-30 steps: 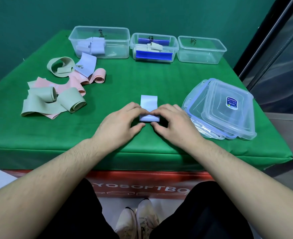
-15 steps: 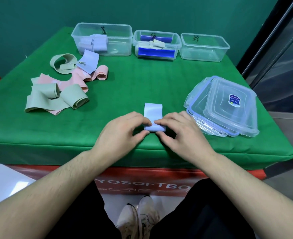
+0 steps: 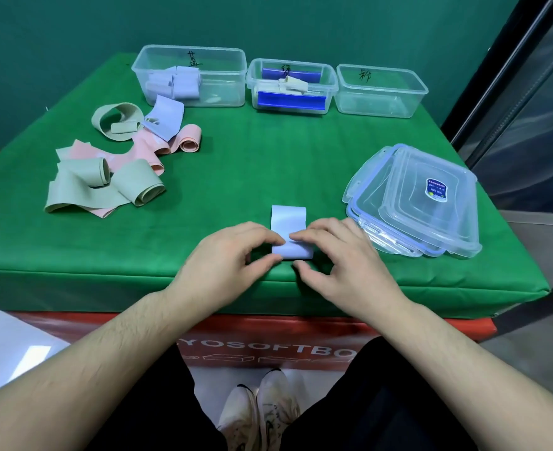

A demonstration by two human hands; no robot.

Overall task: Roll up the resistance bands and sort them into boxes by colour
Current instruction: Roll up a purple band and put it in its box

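Bare forearms, black trousers, pale trainers

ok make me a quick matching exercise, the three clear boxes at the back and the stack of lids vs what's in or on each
Things
1. left box
2. middle box
3. right box
4. stack of lids

Contents
A. no bands inside
B. blue sticker on top
C. pale blue rolled bands
D. one pale green band and dark blue strips

Pairs: 1-C, 2-D, 3-A, 4-B

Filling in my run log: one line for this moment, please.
step: rolling | item: light blue band | left hand: pinching roll | right hand: pinching roll | place: table front edge
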